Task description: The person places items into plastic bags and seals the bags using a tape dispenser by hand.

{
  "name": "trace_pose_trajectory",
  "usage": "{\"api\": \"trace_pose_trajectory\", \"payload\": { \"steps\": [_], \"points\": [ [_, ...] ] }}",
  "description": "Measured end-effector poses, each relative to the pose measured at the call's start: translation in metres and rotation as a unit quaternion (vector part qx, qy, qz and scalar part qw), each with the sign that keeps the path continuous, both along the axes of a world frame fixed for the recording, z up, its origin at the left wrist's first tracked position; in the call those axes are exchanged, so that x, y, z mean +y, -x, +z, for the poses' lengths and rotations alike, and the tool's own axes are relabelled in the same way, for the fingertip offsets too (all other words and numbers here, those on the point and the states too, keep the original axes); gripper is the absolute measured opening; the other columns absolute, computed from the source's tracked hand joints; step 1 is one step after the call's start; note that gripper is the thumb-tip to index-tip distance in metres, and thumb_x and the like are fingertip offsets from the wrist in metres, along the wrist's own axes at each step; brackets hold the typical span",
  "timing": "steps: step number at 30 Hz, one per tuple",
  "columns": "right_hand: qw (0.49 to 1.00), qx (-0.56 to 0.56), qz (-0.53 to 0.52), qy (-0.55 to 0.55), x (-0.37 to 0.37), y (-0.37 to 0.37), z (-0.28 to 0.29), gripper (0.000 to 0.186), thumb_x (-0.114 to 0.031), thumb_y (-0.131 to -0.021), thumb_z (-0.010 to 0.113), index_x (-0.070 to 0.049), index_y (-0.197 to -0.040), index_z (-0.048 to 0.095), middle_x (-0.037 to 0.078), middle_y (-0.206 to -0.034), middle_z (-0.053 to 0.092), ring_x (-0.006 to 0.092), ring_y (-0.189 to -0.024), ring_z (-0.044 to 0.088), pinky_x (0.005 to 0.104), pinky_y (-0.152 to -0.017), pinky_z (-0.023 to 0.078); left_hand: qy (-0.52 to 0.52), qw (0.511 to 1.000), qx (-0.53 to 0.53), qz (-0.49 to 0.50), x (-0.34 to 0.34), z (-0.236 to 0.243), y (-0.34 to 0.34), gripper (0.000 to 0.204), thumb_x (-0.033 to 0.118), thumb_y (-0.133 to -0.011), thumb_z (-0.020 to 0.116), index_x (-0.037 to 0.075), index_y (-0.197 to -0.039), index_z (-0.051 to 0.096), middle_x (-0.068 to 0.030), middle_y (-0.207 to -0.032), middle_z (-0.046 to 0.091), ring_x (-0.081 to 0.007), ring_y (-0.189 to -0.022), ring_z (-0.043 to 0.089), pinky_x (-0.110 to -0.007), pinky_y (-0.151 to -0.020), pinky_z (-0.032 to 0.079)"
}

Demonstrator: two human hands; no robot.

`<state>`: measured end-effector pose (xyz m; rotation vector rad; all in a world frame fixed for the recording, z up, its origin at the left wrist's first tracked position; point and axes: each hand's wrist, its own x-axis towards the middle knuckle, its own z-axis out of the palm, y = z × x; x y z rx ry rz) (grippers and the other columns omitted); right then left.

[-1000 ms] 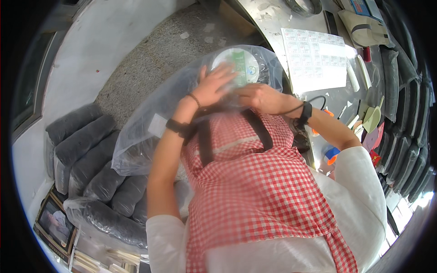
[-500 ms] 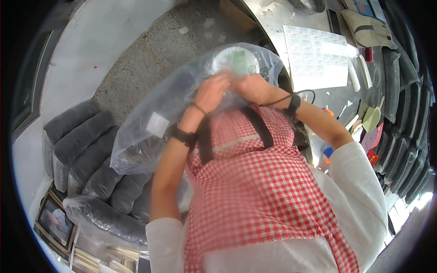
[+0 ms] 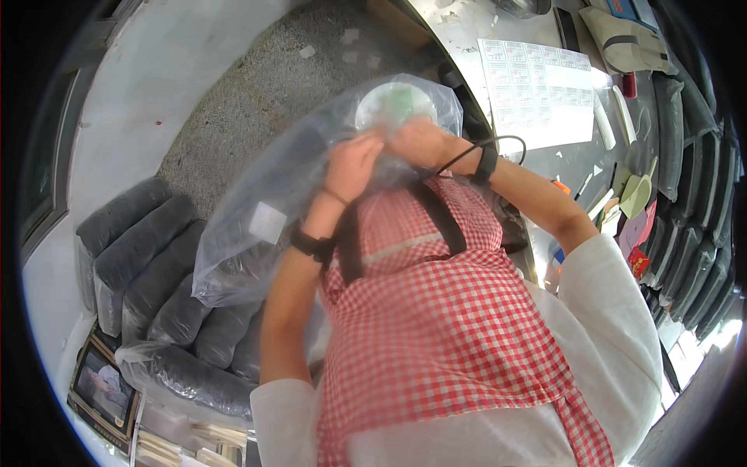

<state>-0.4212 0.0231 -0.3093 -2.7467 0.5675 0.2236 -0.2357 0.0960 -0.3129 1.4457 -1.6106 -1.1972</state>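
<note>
A large clear plastic bag [image 3: 257,183] stretches across my lap, with a white square label [image 3: 268,222] on its side. My left hand [image 3: 354,162] and my right hand [image 3: 419,142] meet at the bag's upper part, fingertips almost touching. Both are closed on the film; the fingertips are slightly blurred, so the exact grip is hard to make out. Just beyond them lies a white round object [image 3: 367,109] with a pale green patch [image 3: 400,99]; its kind is unclear. Inside the bag, the contents do not show plainly.
Several dark rolls in clear wrap [image 3: 148,241] are heaped at left, above a framed picture [image 3: 103,385]. At right, a metal worktable [image 3: 552,175] carries a printed label sheet [image 3: 545,124], a cream pouch [image 3: 618,39] and small tools. Dark wrapped packs [image 3: 704,194] are stacked beyond it.
My right hand has shifted slightly left, and its wrist cord has swung along. Both hands stay together at the bag. The whole view has moved a little.
</note>
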Motion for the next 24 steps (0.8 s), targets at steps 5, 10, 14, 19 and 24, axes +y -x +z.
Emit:
{"api": "trace_pose_trajectory", "payload": {
  "steps": [5, 10, 14, 19, 24],
  "points": [
    [0.999, -0.022, 0.001, -0.031, -0.002, 0.018, 0.006, 0.01, -0.015, -0.077, 0.06, -0.007, -0.077, 0.066, 0.006, -0.064, 0.065, 0.0227, -0.052, 0.064, 0.0372, -0.048, 0.049, 0.005, 0.993, -0.098, -0.063, 0.004, -0.003, 0.005, 0.031, 0.021, -0.093, 0.057, 0.002, -0.115, 0.065, -0.0162, -0.123, 0.062, -0.033, -0.115, 0.058, -0.037, -0.097, 0.047],
    [0.982, -0.163, 0.064, 0.065, 0.002, 0.023, 0.055, 0.011, -0.015, -0.077, 0.058, -0.009, -0.084, 0.062, 0.003, -0.079, 0.06, 0.0175, -0.074, 0.06, 0.0293, -0.064, 0.047, 0.05, 0.987, -0.099, -0.113, 0.005, 0.012, 0.002, 0.028, 0.023, -0.092, 0.056, 0.003, -0.108, 0.067, -0.015, -0.13, 0.057, -0.0325, -0.126, 0.049, -0.04, -0.103, 0.042],
    [0.975, -0.165, 0.088, 0.12, -0.004, 0.014, 0.052, 0.014, -0.016, -0.075, 0.057, -0.009, -0.086, 0.061, 0.002, -0.087, 0.058, 0.0164, -0.078, 0.056, 0.0271, -0.071, 0.041, 0.081, 0.99, -0.073, -0.092, 0.006, 0.002, 0.001, 0.026, 0.023, -0.092, 0.055, 0.002, -0.104, 0.065, -0.0159, -0.123, 0.061, -0.0338, -0.119, 0.055, -0.04, -0.098, 0.046],
    [0.999, -0.022, 0.035, 0.013, -0.017, 0.01, 0.043, 0.013, -0.021, -0.077, 0.061, -0.01, -0.083, 0.064, 0.005, -0.104, 0.061, 0.0155, -0.092, 0.054, 0.0303, -0.074, 0.041, -0.086, 0.991, -0.084, -0.061, -0.002, 0.007, 0.004, 0.026, 0.023, -0.094, 0.054, 0.001, -0.103, 0.065, -0.0166, -0.102, 0.067, -0.0356, -0.095, 0.063, -0.039, -0.08, 0.05],
    [0.973, 0.139, 0.181, 0.031, -0.033, 0.01, 0.084, 0.069, -0.032, -0.067, 0.077, -0.005, -0.127, 0.057, 0.014, -0.138, 0.047, 0.0271, -0.129, 0.041, 0.042, -0.108, 0.03, -0.039, 0.996, -0.057, -0.053, 0.003, -0.004, -0.003, 0.027, 0.025, -0.094, 0.055, 0.004, -0.107, 0.065, -0.0163, -0.101, 0.067, -0.0348, -0.094, 0.064, -0.039, -0.08, 0.05]
  ]
}}
